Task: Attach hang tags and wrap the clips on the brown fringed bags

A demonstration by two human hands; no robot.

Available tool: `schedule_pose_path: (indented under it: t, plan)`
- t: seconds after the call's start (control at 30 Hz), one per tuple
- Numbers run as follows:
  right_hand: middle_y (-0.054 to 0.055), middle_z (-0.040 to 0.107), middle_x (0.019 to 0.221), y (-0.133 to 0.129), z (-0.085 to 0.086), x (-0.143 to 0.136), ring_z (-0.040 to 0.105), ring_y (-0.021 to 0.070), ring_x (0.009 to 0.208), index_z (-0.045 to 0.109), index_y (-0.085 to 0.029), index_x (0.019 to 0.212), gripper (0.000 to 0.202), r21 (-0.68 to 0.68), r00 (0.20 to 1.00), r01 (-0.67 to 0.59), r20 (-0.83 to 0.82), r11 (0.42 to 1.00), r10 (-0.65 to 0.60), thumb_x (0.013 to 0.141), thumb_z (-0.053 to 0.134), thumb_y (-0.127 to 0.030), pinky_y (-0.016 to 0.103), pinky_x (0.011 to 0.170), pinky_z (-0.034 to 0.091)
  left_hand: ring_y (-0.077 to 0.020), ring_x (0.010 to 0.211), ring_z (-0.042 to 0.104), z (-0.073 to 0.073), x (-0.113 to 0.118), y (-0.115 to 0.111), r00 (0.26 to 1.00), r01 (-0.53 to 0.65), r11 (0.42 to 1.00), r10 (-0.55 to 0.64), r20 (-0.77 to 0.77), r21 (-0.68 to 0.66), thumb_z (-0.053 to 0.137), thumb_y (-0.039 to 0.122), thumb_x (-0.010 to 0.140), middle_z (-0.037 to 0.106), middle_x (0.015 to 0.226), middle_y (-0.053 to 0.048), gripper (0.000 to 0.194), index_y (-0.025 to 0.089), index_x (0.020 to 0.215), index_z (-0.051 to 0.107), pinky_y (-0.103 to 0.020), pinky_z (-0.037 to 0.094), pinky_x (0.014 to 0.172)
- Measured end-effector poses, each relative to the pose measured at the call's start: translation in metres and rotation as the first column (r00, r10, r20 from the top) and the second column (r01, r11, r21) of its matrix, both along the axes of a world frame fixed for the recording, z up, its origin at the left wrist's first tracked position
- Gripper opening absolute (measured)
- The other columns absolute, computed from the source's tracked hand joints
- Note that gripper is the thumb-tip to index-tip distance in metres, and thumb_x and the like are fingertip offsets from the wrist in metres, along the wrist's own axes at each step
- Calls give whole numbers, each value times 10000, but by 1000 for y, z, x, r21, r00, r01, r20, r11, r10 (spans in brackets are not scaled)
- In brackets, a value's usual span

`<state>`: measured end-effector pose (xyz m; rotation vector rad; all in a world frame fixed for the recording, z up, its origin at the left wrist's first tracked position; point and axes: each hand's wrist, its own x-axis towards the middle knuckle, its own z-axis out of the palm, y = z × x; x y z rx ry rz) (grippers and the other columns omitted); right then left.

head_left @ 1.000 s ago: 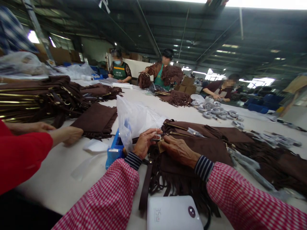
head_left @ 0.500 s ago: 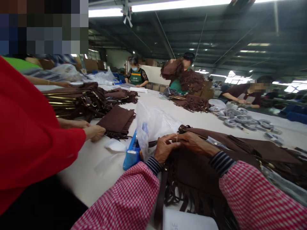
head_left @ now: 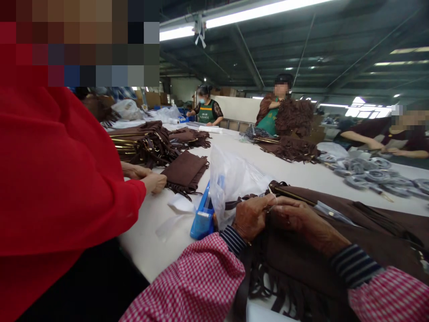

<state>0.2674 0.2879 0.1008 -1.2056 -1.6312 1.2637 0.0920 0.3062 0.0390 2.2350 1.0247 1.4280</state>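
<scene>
A brown fringed bag [head_left: 295, 250] lies on the table in front of me, its fringe hanging toward my body. My left hand [head_left: 251, 217] is closed at the bag's upper left corner, fingers pinched by a strap. Opposite it, my right hand [head_left: 301, 219] pinches a thin white string [head_left: 272, 193], which loops up above the fingertips. The two hands nearly touch, and they hide what lies between them. Just left of my left hand stands a blue tape dispenser [head_left: 203, 214], partly covered by a clear plastic bag [head_left: 231, 179].
A co-worker in red [head_left: 67, 179] stands close at left, hands beside another brown fringed piece [head_left: 186, 170]. Stacked brown bags [head_left: 144, 143] lie beyond. More brown bags [head_left: 378, 214] lie at right, near grey wrapped coils [head_left: 375, 170]. A white box [head_left: 268, 313] is at the front edge.
The view has swung left, so things sit farther right. My hands stay together at the bag's corner. The far person in the green apron has lowered the brown pieces.
</scene>
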Motion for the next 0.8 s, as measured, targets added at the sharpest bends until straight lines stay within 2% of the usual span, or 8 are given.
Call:
schedule_pose_path:
  t: [0.07,0.17,0.37,0.5,0.57,0.63,0.7,0.8]
  plan:
    - [11,571,721,-6,-5,4,484,134,600,712,-194,977,314,-92,994,71,-81,993,-79,759,717,-421,252,520,366,-237,1010,660,5,-3,-3,988,-1,999,8,153,-45,566,110,859,736,1093,-53,363,245,1170,695,-343,499,924]
    - [-8,535,683,-22,-3,16,418,106,544,720,-178,1017,399,-120,981,187,-26,975,-192,717,762,-438,234,477,292,-230,930,667,17,-8,-13,936,-67,990,106,337,-125,597,138,850,743,998,-46,233,222,1028,721,-337,505,886]
    - [6,565,629,-71,24,70,429,128,515,738,-174,1017,396,191,877,348,280,918,-391,759,688,-470,261,465,321,-213,958,644,44,-22,-38,867,-112,991,131,481,-68,648,225,874,735,1024,-30,195,238,1057,714,-305,479,924]
    - [73,707,894,-82,32,121,607,211,748,751,-185,943,289,416,742,328,442,848,-504,792,630,-399,336,659,488,-204,892,657,46,-25,-48,849,-164,982,89,520,99,736,170,805,741,1018,-27,311,263,1101,733,-300,490,880]
    - [85,713,1006,-77,33,134,626,249,925,747,-187,954,262,506,686,242,515,828,-515,838,595,-367,395,847,491,-211,840,661,40,-18,-54,890,-103,971,-6,455,215,736,139,796,743,950,-41,341,262,1113,739,-321,499,843]
    - [92,695,1082,-67,35,132,605,261,1011,729,-192,1036,276,530,631,118,613,840,-476,875,585,-363,426,931,461,-210,746,646,31,-6,-61,948,104,932,-199,249,347,672,129,833,723,821,-53,344,240,1154,726,-339,505,764]
    - [99,672,1120,-55,38,121,575,275,1058,694,-202,1133,333,500,549,-19,729,866,-408,870,629,-395,435,935,456,-198,671,616,25,4,-66,942,320,860,-335,-34,397,562,114,884,688,736,-56,378,201,1234,676,-337,491,690]
    - [106,653,1156,-39,38,105,550,301,1120,651,-224,1204,437,394,418,-151,857,907,-302,811,709,-407,445,926,458,-183,700,625,25,7,-71,906,408,848,-331,-262,339,471,104,927,697,793,-75,405,152,1315,579,-317,490,682]
